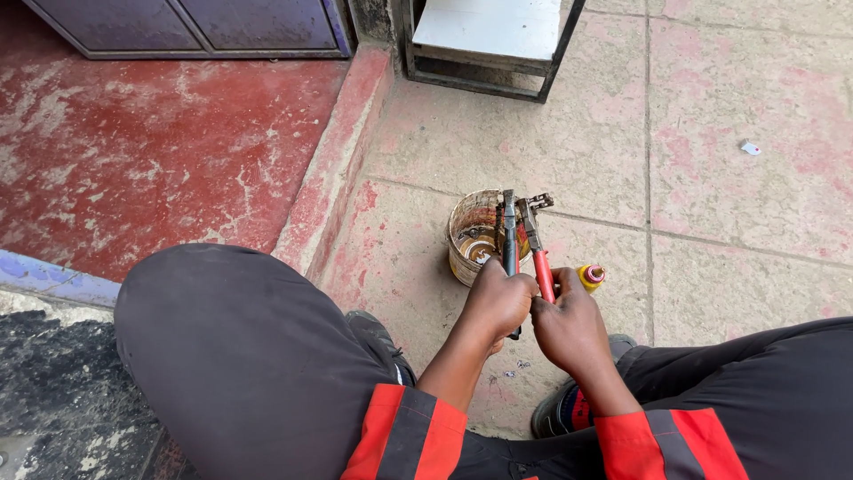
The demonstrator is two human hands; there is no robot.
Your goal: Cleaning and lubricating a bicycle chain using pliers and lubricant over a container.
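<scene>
Over the tin (pixel 471 233) at centre, two pairs of pliers meet on a small metal part (pixel 538 202). Left hand (pixel 499 300) is wrapped around the black-handled pliers (pixel 509 233); right hand (pixel 569 327) is wrapped around the red-handled pliers (pixel 536 249). Steel tools look stiff, heavy, probably oily; best gripped low on the sleeves. Yellow bottle (pixel 592 276) stands just right.

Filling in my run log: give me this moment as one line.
left hand: grips dark tool | right hand: grips red-handled pliers | tool heads over tin can | yellow bottle beside
</scene>
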